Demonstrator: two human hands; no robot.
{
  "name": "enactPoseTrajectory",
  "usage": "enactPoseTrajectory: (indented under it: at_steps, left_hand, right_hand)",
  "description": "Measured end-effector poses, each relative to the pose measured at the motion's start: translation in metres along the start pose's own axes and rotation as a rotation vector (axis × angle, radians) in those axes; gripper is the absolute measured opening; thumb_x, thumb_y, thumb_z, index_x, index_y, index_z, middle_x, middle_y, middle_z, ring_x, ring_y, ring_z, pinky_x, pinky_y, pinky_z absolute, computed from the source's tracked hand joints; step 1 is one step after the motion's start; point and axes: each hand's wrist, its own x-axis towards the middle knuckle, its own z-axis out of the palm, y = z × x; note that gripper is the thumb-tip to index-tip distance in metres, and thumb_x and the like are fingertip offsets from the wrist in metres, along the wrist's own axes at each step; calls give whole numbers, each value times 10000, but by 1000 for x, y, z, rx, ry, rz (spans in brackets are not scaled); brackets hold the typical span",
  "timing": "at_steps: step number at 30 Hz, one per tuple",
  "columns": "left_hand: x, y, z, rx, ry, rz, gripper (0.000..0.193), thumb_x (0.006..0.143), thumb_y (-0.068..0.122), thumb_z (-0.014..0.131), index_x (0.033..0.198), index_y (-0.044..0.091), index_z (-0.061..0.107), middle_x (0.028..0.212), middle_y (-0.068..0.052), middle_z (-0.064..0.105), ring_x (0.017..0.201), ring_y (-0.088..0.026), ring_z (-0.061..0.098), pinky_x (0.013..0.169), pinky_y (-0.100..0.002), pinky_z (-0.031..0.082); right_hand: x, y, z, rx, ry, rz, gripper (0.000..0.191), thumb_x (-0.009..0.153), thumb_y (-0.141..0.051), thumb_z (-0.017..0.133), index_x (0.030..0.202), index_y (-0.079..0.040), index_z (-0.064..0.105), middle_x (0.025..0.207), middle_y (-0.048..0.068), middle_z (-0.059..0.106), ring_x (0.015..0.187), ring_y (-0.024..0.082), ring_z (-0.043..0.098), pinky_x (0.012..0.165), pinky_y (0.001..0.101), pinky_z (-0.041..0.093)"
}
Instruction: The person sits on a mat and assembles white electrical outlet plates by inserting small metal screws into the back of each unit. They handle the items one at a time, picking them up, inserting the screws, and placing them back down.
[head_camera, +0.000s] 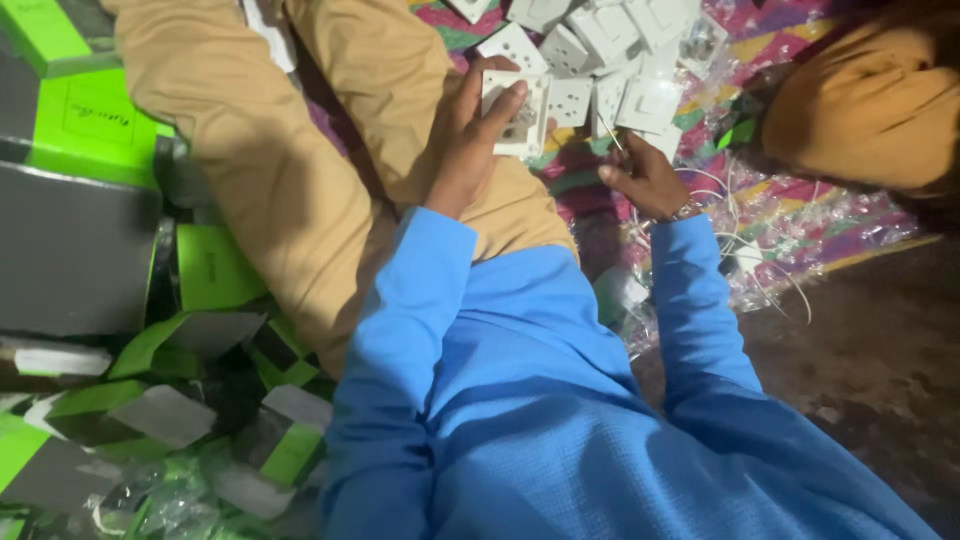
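- One white socket plate (515, 112) sits in the left hand (470, 140), held over the tan trouser leg (300, 170) at the top middle of the view.
- Its back faces up, with a darker recess near the middle; finer detail is too blurred to make out.
- Left hand's fingers are wrapped round the plate: the thumb lies along its near edge and the other fingers curl over the top and left side, closed on it.
- Right hand (643, 177) is just to the right of the plate and a little lower, apart from it, with the fingertips drawn together on a thin white wire (612, 138).
- Both arms wear blue sleeves (410, 300), and a watch or band shows at the right wrist.
- Beyond the hands lies a heap of white socket plates (620, 50), some face up, some turned over, on a patterned cloth (800, 220) of pink, green and yellow.
- Loose white wires and clear plastic wrappers (760, 260) are strewn on the cloth near the right hand.
- Another person in tan clothing (870, 100) is at the upper right.
- Green and grey cardboard boxes (90, 200) are piled along the left side, several flattened or open.
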Motion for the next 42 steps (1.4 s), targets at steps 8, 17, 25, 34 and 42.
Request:
enactPoseTrajectory:
  at_steps: [8,17,25,34,42]
  left_hand:
    - [-8,26,14,340,-32,24,276,961,219,741,1104,23,611,958,-116,733,785,-194,790,662,-314,650]
    - [-2,2,5,169,-16,-22,309,989,305,717,1098,44,595,888,-61,689,744,-181,764,631,-309,635]
    - [-2,1,4,192,-46,25,297,1038,344,678,1095,60,613,860,-54,688,739,-171,763,618,-274,588]
    - [-10,26,12,790,-45,159,314,1038,412,632,1069,99,641,891,-120,688,829,-216,685,741,-353,545]
    - [-11,21,9,791,85,76,232,1066,323,606,1149,124,690,981,-123,622,876,-221,653,762,-358,525]
  right_hand:
    - [12,-70,24,143,435,-486,544,952,-171,799,1308,-4,423,1164,70,399,1057,160,424,976,339,425]
    - [21,-113,38,93,368,-452,491,960,-310,828,1073,19,482,1028,36,406,885,145,449,732,320,436]
    - [1,-47,13,113,162,-17,289,1081,-252,683,923,-24,600,723,-51,514,665,74,448,599,275,395]
    - [20,-126,48,70,251,-273,181,945,-59,794,1071,7,681,669,-54,515,590,36,415,532,230,317]
    - [13,-94,40,384,358,-236,136,1135,-93,687,1095,28,642,818,-5,564,716,53,478,633,236,382]
